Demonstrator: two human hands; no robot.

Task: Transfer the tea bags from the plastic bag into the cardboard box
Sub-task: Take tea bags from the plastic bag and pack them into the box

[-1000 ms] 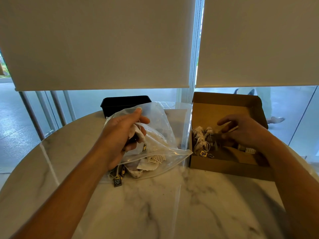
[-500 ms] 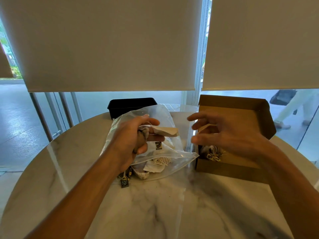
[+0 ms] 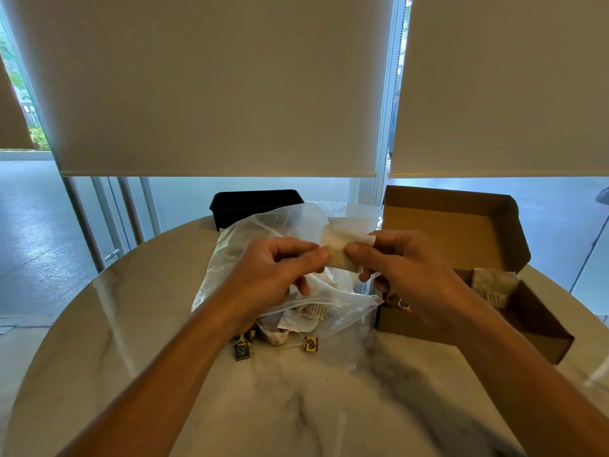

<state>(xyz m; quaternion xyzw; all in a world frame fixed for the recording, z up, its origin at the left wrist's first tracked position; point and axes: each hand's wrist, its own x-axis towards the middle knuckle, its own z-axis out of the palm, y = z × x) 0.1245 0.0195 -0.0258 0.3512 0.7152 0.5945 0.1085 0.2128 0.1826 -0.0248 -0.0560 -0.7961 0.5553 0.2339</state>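
Both hands (image 3: pixel 339 262) pinch one tea bag (image 3: pixel 342 250) above plastic bag (image 3: pixel 263 232).

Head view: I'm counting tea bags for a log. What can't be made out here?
- Box contents: right hand and the near wall hide much of its floor.
- Bag contents: left hand and crumpled plastic blur the count.
- Tray: bag hides its front; inside unseen.
- Held tea bag: print too small.
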